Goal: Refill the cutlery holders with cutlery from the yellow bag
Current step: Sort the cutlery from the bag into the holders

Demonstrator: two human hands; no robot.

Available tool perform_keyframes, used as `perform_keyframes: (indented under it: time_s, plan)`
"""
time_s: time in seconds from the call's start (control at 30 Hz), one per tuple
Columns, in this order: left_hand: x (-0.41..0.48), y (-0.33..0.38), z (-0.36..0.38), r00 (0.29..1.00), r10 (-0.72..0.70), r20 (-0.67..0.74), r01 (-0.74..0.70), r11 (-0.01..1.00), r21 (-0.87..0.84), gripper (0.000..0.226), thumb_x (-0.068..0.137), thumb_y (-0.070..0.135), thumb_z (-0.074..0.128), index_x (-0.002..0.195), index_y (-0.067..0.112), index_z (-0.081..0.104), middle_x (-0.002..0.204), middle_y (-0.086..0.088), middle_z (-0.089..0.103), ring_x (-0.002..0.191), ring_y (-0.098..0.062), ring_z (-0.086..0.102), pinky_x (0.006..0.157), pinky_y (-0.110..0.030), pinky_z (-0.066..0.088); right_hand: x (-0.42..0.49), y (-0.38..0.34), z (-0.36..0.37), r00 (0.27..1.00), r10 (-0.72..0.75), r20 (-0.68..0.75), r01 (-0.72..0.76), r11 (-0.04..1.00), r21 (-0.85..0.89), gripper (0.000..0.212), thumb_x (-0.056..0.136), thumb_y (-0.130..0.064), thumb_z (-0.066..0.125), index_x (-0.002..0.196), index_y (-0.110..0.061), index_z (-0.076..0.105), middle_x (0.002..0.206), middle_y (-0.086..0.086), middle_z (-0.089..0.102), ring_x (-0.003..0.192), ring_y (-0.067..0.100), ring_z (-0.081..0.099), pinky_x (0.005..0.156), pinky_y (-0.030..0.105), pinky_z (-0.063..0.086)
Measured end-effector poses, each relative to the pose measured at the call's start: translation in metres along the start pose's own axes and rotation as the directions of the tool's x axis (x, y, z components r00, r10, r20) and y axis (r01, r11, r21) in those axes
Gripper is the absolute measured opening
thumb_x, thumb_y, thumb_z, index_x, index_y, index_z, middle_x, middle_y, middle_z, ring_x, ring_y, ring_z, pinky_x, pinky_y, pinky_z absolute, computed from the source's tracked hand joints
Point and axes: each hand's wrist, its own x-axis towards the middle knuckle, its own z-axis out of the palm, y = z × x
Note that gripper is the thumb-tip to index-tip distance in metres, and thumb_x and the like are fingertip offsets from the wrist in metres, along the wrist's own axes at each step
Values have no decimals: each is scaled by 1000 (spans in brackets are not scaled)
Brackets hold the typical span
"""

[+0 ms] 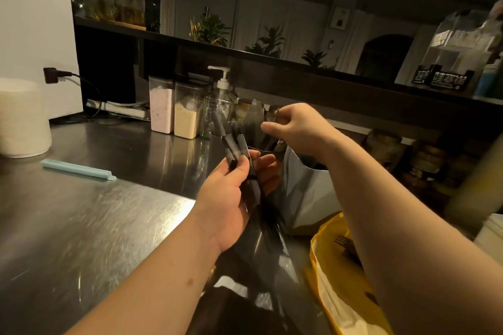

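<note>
Cutlery: bundle in hand, transfer to holders

Head view: cutlery [239, 155], dark, stiff, probably light and slippery, is held bunched in the closed left hand [231, 196]; best gripped mid-handle. One thin piece is pinched by the right hand [296, 128] over the holder [307, 190]. One yellow bag [343, 280] lies on the steel bench [95, 212], forks inside; count unclear.

Both forearms are showing bare to the frame edge, with no sleeves, watch or rings; the left hand [231, 198] and right hand [296, 128] are wearing no gloves.
</note>
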Motion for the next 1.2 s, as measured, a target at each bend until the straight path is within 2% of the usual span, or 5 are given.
perform_keyframes:
  time_s: [0.17,0.33,0.53,0.97,1.2]
  plan:
    - [1,1,0,1000,18,1,-18,998,-64,26,109,16,38,119,6,59,112,-16,75,105,-29,73,92,-45,56,-67,7,-12,922,-42,-386,189,917,352,15,97,-31,62,93,-19,69,85,-1,69,76,7,64,64,22,52]
    - [0,0,0,998,53,28,-49,993,-111,23,109,19,37,115,11,58,116,-12,75,110,-26,71,101,-46,51,-104,8,5,984,-16,176,-8,991,132,37,79,-56,69,99,-24,69,89,-8,70,82,6,67,72,24,59]
    - [3,-1,0,997,75,0,-74,987,-145,21,109,17,36,110,10,56,115,-15,74,110,-30,71,99,-46,52,-100,16,13,959,-7,285,-52,978,201,14,83,-25,80,95,-20,74,86,-2,75,80,11,73,76,30,62]
    - [-2,-7,1,999,49,-17,-47,993,104,25,108,23,42,115,12,63,85,-5,68,66,-13,64,56,-27,53,-84,37,-19,897,295,-330,176,445,878,11,89,-1,70,95,-10,69,82,8,69,68,17,64,56,23,53]
    - [-4,-12,0,1000,14,2,-13,876,482,19,110,33,34,103,16,41,72,-3,47,51,-13,32,49,-27,18,-91,64,-59,624,288,-726,377,702,603,11,93,-8,67,102,-12,67,96,3,68,94,18,72,77,34,62]
